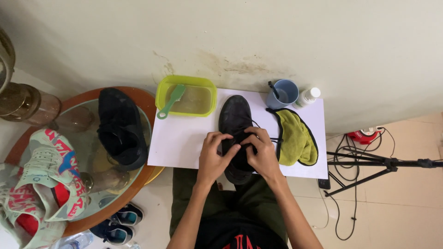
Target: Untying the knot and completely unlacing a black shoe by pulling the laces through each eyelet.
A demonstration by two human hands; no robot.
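A black shoe (234, 115) lies toe away from me on a white board (184, 138). My left hand (215, 154) and my right hand (263, 152) both rest on the shoe's middle, fingers pinching at the lace area. A thin black lace (273, 139) trails off to the right from under my right hand. The heel end of the shoe is partly hidden by my hands.
A green tub (162, 92) of cloudy water holds a green brush (170, 101). A yellow-green cloth (295, 138), blue cup (282, 93) and white bottle (307, 97) sit right. Another black shoe (120, 127) and pale patterned sneakers (44, 180) lie on a round glass table (148, 99). A tripod (383, 163) and cables stand right.
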